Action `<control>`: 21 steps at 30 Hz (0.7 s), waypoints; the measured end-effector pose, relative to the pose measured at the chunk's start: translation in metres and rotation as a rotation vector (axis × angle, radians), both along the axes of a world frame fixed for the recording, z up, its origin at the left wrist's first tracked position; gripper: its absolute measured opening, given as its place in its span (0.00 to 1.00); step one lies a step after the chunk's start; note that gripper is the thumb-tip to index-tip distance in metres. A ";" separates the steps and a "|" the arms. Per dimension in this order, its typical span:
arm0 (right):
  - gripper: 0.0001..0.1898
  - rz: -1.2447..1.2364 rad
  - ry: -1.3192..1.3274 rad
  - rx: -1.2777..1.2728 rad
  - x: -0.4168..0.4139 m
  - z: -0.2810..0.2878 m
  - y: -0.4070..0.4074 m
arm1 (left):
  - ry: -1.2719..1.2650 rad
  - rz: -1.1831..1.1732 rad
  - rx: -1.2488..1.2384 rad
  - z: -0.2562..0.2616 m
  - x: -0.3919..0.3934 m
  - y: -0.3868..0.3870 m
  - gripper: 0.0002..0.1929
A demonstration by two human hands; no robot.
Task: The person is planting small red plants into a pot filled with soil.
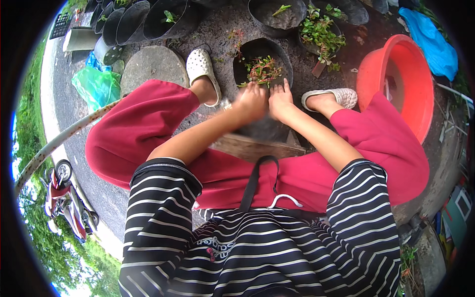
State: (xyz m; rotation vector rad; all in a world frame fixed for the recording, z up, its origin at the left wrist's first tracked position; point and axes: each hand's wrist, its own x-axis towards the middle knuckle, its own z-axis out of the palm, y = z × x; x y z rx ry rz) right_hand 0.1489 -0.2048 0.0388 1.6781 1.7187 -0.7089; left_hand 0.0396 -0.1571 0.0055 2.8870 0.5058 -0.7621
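Observation:
A black plastic plant pot (288,59) stands on the ground between my feet. Leafy cuttings with reddish stems (264,70) grow or lie inside it. My left hand (253,99), motion-blurred, bends over the pot's near side, its fingertips by the lowest leaves. Whether it pinches anything is hidden. Beside it, my right hand (281,97) reaches over the same side, back upward, fingers stretched out and partly apart. Nothing shows in that hand; its thumb is out of sight. Both hands cover the near rim.
A red plastic basin (395,44) stands tilted at right, near a blue plastic bag (432,41). Further pots (278,28) line the far side. At left are a round concrete slab (154,67), a green bag (98,85) and a rusty pole (70,130). A wooden board (256,146) lies close to me.

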 end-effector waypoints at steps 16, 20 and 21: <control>0.31 0.048 0.054 0.050 0.016 -0.002 0.005 | 0.089 -0.064 -0.183 -0.001 0.010 0.013 0.37; 0.24 0.051 0.143 -0.015 0.014 0.010 0.013 | 0.110 -0.112 -0.103 0.004 0.009 0.009 0.38; 0.20 0.018 0.205 -0.103 0.012 0.020 0.017 | 0.022 -0.103 -0.068 0.004 -0.001 0.006 0.34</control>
